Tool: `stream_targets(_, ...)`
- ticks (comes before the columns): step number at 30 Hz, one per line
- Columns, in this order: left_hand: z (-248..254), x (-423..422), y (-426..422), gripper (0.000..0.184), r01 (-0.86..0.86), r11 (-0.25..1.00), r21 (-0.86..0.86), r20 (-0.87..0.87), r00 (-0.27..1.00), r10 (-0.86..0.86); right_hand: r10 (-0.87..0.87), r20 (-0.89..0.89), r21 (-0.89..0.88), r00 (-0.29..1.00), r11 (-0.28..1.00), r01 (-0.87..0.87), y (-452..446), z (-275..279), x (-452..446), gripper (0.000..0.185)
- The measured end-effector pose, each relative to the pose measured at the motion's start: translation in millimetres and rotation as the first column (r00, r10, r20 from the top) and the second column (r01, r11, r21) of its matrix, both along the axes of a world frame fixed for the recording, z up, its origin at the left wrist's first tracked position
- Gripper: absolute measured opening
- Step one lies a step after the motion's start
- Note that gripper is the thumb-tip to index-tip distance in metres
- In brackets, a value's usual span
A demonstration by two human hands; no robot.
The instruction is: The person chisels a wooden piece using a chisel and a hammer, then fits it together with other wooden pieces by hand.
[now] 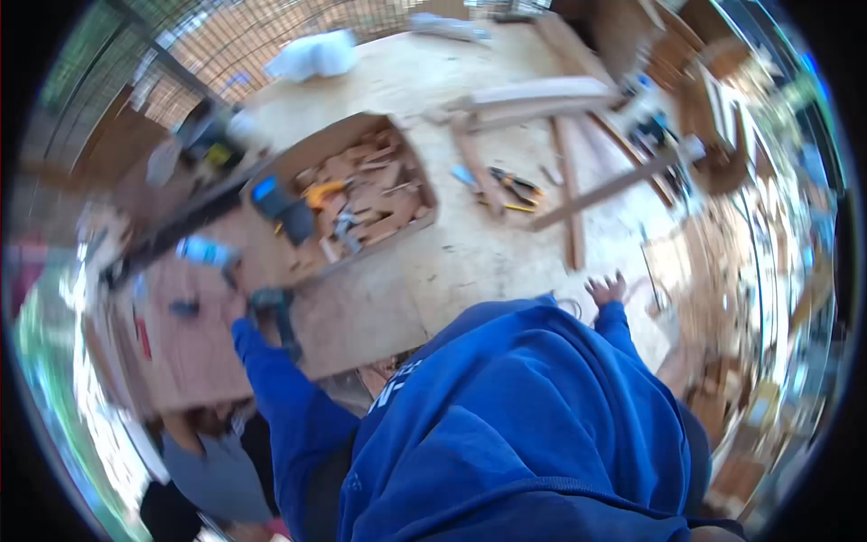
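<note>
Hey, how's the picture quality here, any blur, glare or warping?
Head view: strong fisheye curve, black corners; glare washes out the lower left edge; clutter at the right edge is smeared; the left hand is too blurred to read its grip, while the right hand, the pliers and the blue sweatshirt look somewhat clearer.

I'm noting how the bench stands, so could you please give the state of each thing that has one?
Box: open-topped, holding wood pieces.
Left hand: blurred; grip unclear.
Drill: beside left hand; on or off unclear.
Pliers: lying down; open or shut unclear.
Right hand: open, fingers spread.
</note>
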State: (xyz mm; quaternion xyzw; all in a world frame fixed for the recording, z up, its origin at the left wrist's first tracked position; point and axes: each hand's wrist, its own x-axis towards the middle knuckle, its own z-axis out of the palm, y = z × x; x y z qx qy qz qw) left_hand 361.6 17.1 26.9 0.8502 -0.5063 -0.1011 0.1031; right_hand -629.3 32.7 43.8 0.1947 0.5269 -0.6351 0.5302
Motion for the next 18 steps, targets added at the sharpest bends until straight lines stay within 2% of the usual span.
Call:
stream_targets(1, -12, 20, 1, 0.061, -0.062, 0.979, 0.194, -0.01, 0.998, 0.065, -0.029, 0.087, -0.188, 0.996, 0.981, 0.045, -11, -13, -4, 0.089)
stream_targets(2, 1, 50, -41, 0.076, -0.143, 0.926, 0.349, 0.018, 0.989, 0.146, -0.035, 0.043, -0.142, 0.998, 0.989, 0.041, -28, 10, 0, 0.087)
stream_targets(3, 1, 53, -49, 0.072, -0.027, 0.847, 0.53, 0.16, 0.985, -0.069, 0.011, -0.071, -0.145, 0.997, 0.989, -0.021, -30, 59, 21, 0.089)
stream_targets(4, 17, 22, -41, 0.059, 0.002, 0.809, 0.588, 0.186, 0.973, -0.138, 0.036, -0.13, -0.064, 0.991, 0.997, -0.044, -27, 74, 17, 0.089)
stream_targets(5, 29, 19, -42, 0.051, 0.063, 0.764, 0.642, 0.222, 0.938, -0.264, -0.092, -0.117, -0.072, 0.989, 0.994, 0.084, -19, 75, 15, 0.085)
stream_targets(6, 62, 18, -56, 0.051, 0.076, 0.761, 0.644, 0.239, 0.925, -0.295, -0.198, -0.098, -0.077, 0.975, 0.979, 0.191, -15, 72, 17, 0.082)
stream_targets(7, 74, -5, -61, 0.05, 0.037, 0.814, 0.58, 0.282, 0.928, -0.243, -0.313, -0.1, -0.122, 0.945, 0.946, 0.3, -9, 67, 9, 0.07)
stream_targets(8, 81, -9, -70, 0.05, -0.004, 0.86, 0.51, 0.312, 0.933, -0.181, -0.324, -0.096, -0.127, 0.941, 0.942, 0.311, -2, 68, 1, 0.07)
stream_targets(10, 90, -20, -83, 0.049, -0.088, 0.93, 0.358, 0.358, 0.932, -0.05, -0.145, -0.241, -0.039, 0.96, 0.989, 0.14, 14, 67, -12, 0.058)
stream_targets(12, 103, -24, -78, 0.049, -0.182, 0.962, 0.202, 0.393, 0.915, 0.091, -0.134, -0.218, -0.002, 0.967, 0.991, 0.137, 30, 52, -22, 0.051)
stream_targets(15, 142, -25, -77, 0.048, -0.313, 0.947, -0.066, 0.407, 0.858, 0.312, 0.003, -0.274, 0.169, 0.962, 0.985, 0.045, 55, 14, -33, 0.047)
stream_targets(18, 170, -23, -91, 0.047, -0.394, 0.857, -0.333, 0.343, 0.796, 0.499, 0.171, -0.273, 0.357, 0.947, 0.932, -0.065, 83, -8, -29, 0.044)
